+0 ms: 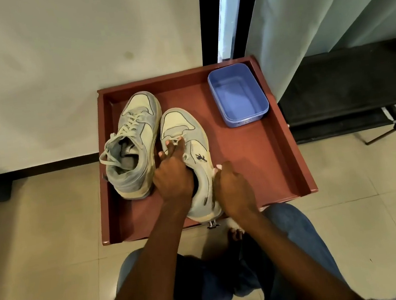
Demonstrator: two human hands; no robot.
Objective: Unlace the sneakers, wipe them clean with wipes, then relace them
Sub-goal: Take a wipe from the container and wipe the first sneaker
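Two worn grey-and-cream sneakers stand side by side on a reddish-brown tray (pixel 277 164). The left sneaker (pixel 135 143) is laced, its loose lace ends hanging over the collar. My left hand (pixel 173 172) lies over the right sneaker (pixel 190 138), its fingertips pinching the lace near the lowest eyelets. My right hand (pixel 232 185) grips that sneaker's heel side, thumb on the collar. My left hand hides the tongue and most of the lacing.
A blue plastic tub (pixel 239 96) stands at the tray's far right corner. A white wall rises behind the tray, with a dark frame and a pale curtain (pixel 312 9) at right. A black stand (pixel 388 112) is on the tiled floor. My knees are below the tray.
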